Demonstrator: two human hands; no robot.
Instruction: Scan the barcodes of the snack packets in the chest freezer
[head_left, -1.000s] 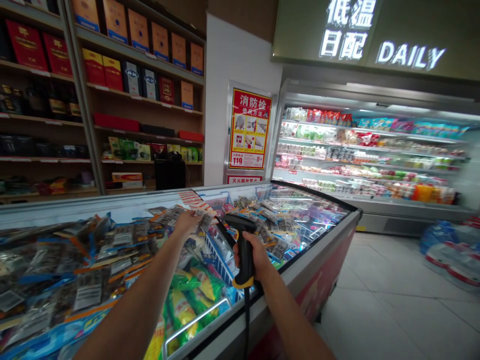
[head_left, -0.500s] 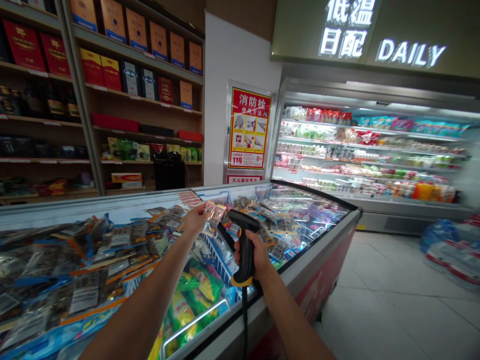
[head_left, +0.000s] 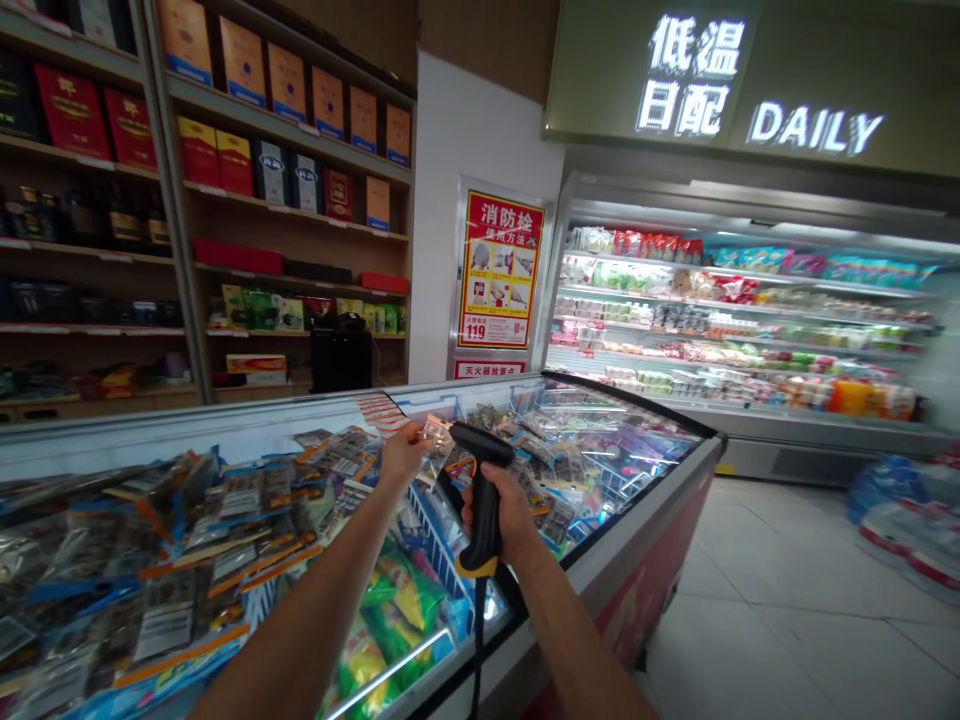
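Note:
My right hand [head_left: 508, 510] is wrapped round the grip of a black and yellow barcode scanner [head_left: 484, 480], its cable hanging down below. The scanner's head points left and away, toward a small clear packet [head_left: 437, 436] pinched in my left hand [head_left: 403, 450]. Both hands are above a chest freezer [head_left: 675, 500]. Under my left arm lie many plastic food packets [head_left: 247, 500] with orange and blue edges. Green and yellow bags [head_left: 394, 600] sit lower down beside a blue wire divider [head_left: 442, 540]. The scanner head hides part of the small packet's right edge.
Shelves [head_left: 292, 205] of boxes and bottles stand at the back left. A red and yellow poster [head_left: 501, 265] hangs on the white wall. At the right are a lit refrigerated display [head_left: 735, 320] and wrapped water bottles [head_left: 900, 510] on the tiled floor [head_left: 765, 600].
The view has tilted slightly, so the surroundings sit a little lower. My left hand and the packet have shifted slightly right, closer to the scanner head. Both hands keep their holds.

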